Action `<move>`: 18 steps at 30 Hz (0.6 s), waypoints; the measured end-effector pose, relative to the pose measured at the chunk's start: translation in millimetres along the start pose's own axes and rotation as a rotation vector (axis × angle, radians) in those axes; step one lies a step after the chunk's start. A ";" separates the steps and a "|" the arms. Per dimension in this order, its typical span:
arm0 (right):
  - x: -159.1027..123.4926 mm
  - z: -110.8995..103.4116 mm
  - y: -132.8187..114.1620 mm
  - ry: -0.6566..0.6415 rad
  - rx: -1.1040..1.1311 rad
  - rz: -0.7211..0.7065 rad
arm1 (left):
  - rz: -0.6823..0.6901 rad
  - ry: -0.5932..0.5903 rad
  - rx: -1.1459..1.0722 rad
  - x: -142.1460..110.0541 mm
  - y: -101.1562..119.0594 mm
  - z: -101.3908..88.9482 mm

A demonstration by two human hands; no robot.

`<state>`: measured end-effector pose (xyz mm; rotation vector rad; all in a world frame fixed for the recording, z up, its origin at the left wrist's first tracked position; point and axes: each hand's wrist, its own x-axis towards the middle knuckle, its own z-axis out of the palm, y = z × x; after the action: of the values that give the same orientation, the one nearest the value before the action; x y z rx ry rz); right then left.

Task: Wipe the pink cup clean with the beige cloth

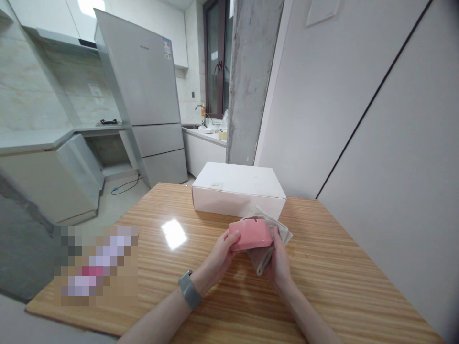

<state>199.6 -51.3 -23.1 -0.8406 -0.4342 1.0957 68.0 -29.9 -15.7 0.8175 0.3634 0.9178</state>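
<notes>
A pink, smooth, shallow container (251,235) with a small notch in its upper edge is held above the table, its side turned toward me. At its left end, my left hand (226,246) grips it, thumb on the near face. My right hand (279,260) is closed around a folded grey-beige cloth (261,262). The cloth lies behind and under the container's right end and sticks out past it to the right. My right thumb is beside that end of the container. What is inside the container is hidden from me.
A closed white box (238,184) stands on the wooden table (322,267) just beyond my hands. A blurred-out patch (96,265) covers something at the table's left. Further off are a grey fridge (150,91), a sink counter and a pillar; a white wall runs along the right.
</notes>
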 end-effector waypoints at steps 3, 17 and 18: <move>-2.1 -6.2 3.2 0.091 -0.136 -0.149 | 0.022 0.065 -0.020 0.2 -1.6 -2.6; 7.2 -11.7 2.1 0.116 0.067 -0.047 | -0.048 0.042 0.088 5.5 -0.2 -9.4; 6.0 -10.5 2.5 0.112 0.069 -0.040 | -0.037 0.033 0.097 5.5 -1.4 -9.8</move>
<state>207.9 -49.3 -32.1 -0.8248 -0.3168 1.0160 66.0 -21.3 -22.9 0.8830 0.4532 0.8854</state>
